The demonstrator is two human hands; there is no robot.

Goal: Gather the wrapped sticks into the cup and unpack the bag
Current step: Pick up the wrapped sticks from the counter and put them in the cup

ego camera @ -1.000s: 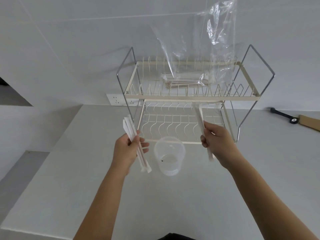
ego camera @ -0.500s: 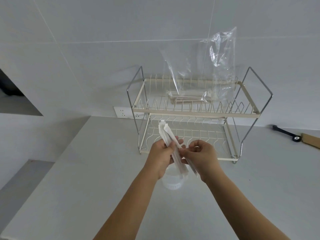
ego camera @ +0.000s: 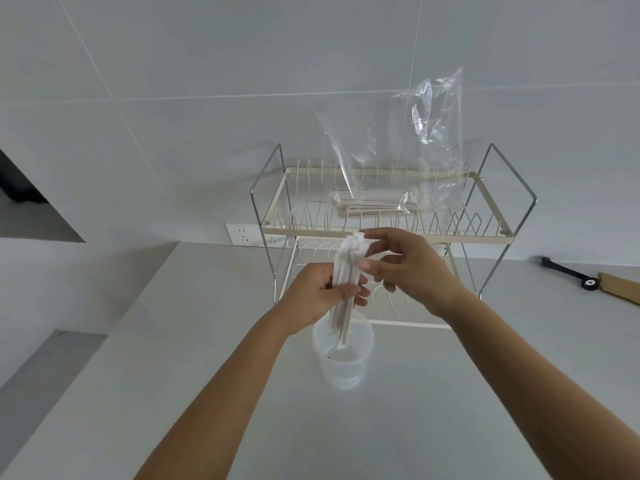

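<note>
Your left hand (ego camera: 320, 294) is closed around a bundle of wrapped sticks (ego camera: 346, 278), gripping it at about mid-length with the thumb across the front. The bundle stands nearly upright, leaning slightly left at the bottom, and its lower ends reach down past the rim into the cup (ego camera: 343, 355). Whether those ends touch the cup's floor cannot be told through the translucent wall.

Your right hand (ego camera: 405, 268) is at the upper part of the same bundle. Its forefinger lies across the top ends of the wrappers and its thumb presses against the side just below, so both hands are together on the sticks.

The cup is clear plastic and stands upright on the grey counter (ego camera: 173, 358), directly in front of the dish rack (ego camera: 381, 233) and just beside its lower tier.

The rack has two tiers, cream wire with chrome side frames, and it stands against the tiled wall (ego camera: 207, 98). On its upper tier lies the clear plastic bag (ego camera: 436, 133), its open portion standing up and crumpled against the wall. More wrapped sticks (ego camera: 374, 204) lie flat inside the bag's lower end, on the tier.

A wall socket (ego camera: 249, 233) sits just left of the rack at counter level. A black-handled tool (ego camera: 568, 273) lies on the counter at the far right, well apart from the rack.
</note>
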